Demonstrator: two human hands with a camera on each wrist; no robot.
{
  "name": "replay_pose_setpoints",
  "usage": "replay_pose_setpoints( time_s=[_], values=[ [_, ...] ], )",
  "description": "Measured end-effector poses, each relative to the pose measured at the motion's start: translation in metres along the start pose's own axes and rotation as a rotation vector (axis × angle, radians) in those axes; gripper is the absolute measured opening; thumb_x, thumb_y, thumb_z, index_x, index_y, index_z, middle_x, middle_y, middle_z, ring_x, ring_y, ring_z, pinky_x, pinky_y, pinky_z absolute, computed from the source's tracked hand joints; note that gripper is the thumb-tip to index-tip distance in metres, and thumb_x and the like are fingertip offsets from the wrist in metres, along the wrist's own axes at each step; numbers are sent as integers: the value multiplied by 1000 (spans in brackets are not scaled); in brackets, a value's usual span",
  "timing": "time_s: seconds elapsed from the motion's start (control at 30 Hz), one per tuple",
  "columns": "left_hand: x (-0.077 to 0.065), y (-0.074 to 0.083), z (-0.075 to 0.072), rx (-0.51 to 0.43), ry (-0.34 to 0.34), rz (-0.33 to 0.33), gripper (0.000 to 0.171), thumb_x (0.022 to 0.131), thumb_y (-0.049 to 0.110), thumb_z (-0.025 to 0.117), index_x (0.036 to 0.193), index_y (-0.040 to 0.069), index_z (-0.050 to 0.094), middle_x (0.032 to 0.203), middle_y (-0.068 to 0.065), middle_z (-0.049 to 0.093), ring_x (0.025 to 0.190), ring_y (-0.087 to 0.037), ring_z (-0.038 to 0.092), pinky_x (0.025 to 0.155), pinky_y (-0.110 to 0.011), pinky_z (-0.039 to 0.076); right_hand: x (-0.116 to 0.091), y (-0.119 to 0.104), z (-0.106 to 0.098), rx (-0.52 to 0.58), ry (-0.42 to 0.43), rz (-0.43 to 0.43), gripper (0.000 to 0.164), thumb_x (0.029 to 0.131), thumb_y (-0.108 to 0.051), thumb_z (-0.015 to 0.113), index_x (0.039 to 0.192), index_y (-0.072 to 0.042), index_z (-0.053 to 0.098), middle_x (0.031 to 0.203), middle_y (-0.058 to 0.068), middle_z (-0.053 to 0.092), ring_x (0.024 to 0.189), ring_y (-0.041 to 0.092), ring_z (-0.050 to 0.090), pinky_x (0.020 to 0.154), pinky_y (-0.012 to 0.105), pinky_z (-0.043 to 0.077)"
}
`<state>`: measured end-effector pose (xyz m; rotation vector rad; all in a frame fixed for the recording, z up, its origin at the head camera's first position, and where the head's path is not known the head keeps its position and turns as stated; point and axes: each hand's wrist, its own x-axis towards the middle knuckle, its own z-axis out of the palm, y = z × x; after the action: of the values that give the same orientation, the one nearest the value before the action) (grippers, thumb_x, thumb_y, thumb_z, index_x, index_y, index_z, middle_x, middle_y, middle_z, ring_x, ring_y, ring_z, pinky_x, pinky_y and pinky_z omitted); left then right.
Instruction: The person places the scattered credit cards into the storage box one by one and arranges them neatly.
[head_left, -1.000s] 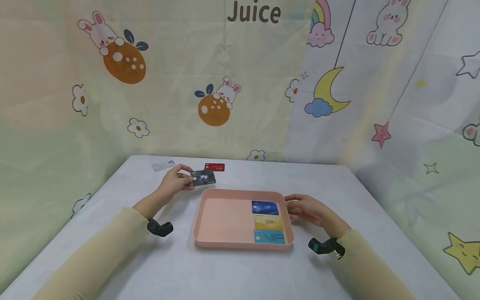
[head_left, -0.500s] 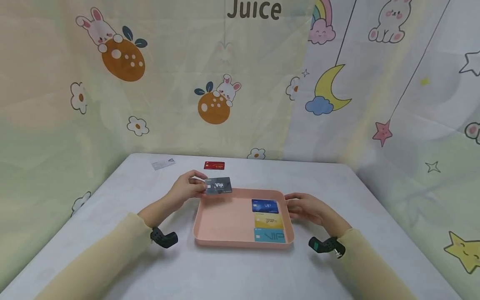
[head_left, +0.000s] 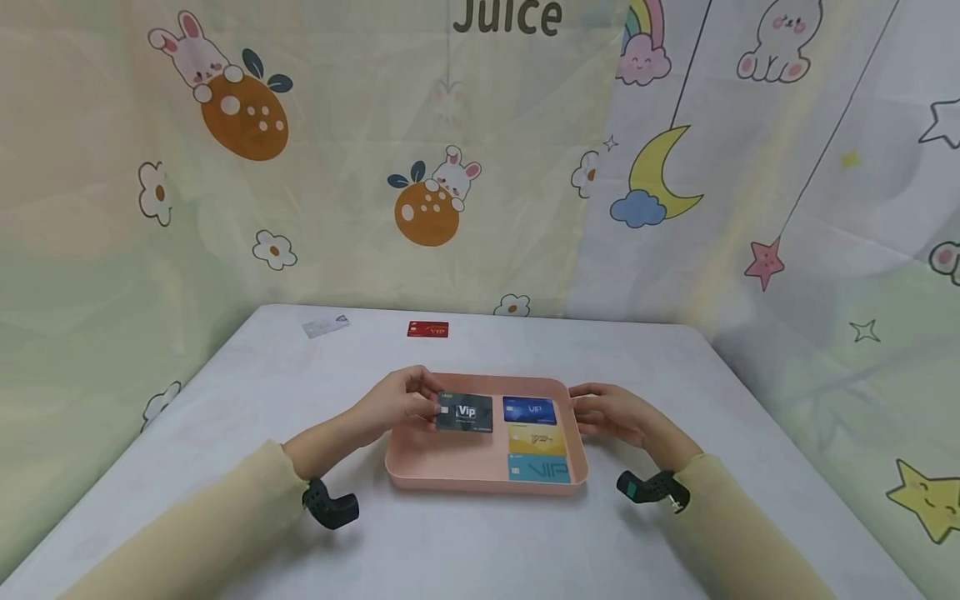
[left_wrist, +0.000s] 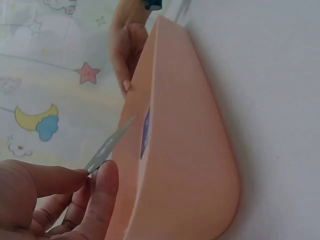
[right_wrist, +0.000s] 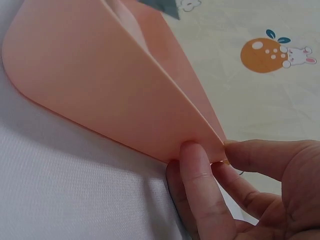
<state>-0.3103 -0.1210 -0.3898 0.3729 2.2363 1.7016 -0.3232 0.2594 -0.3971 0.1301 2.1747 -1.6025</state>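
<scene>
In the head view my left hand (head_left: 401, 408) pinches a dark grey Vip card (head_left: 465, 412) by its left edge, over the left half of a pink tray (head_left: 420, 479). The left wrist view shows this card (left_wrist: 111, 145) edge-on between thumb and fingers, tilted above the tray's rim. My right hand (head_left: 617, 418) rests its fingertips against the outside of the tray's right wall, near the far corner; its fingers (right_wrist: 197, 172) touch that wall in the right wrist view. Inside the tray's right side lie a blue card (head_left: 529, 410), a yellow card (head_left: 537, 438) and a teal card (head_left: 539, 468) in a column.
Behind the tray, a red VIP card (head_left: 428, 330) lies on the white table (head_left: 480, 542). A clear or whitish card (head_left: 326, 326) is farther left, near the back edge. A printed cloth backdrop (head_left: 337, 167) stands around the table.
My left hand has carried the grey card from behind the tray, near the red card, rightward and toward me over the tray. The right hand keeps its place at the tray's wall.
</scene>
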Motion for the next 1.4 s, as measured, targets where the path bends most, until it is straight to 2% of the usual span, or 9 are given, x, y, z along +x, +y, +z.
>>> replay_pose_setpoints(
  time_s=[0.27,0.4,0.57,0.83,1.13,1.4],
  values=[
    [-5,-1,4,50,-58,-8,29,88,-4,68,116,-4,60,95,-12,58,73,-19,68,71,-34,64,0,0,0,-4,-7,-5,57,104,-18,61,153,1,39,138,22,62,99,19,71,83,27,62],
    [-7,1,7,86,-87,-37,29,89,-2,71,117,-3,63,95,-13,57,68,-19,69,68,-31,64,-1,-2,0,-7,-9,-3,56,104,-17,60,153,2,38,138,23,61,99,19,71,83,27,62],
    [-12,3,11,139,-128,-38,28,90,-2,67,118,-1,66,97,-14,59,66,-18,67,65,-27,61,-1,-3,-1,-5,-9,3,56,104,-16,60,153,2,38,137,23,61,97,19,70,83,27,62],
    [-13,1,21,276,-86,-37,23,84,-3,74,106,3,68,89,-11,60,65,-19,68,60,-29,62,2,3,-1,5,-10,-6,58,102,-18,63,152,2,40,136,21,63,97,19,71,83,28,62],
    [-13,-1,30,452,-93,47,20,79,-4,81,93,5,70,79,-6,63,66,-17,63,59,-27,59,4,5,-1,13,-11,-5,58,102,-19,64,152,1,41,136,21,63,98,19,71,83,29,62],
    [-16,1,36,503,-99,27,20,81,0,84,92,8,69,79,-6,62,58,-16,62,50,-24,54,3,1,-2,-10,-3,1,57,102,-17,62,152,0,40,137,22,61,98,20,71,83,28,62]
  ],
)
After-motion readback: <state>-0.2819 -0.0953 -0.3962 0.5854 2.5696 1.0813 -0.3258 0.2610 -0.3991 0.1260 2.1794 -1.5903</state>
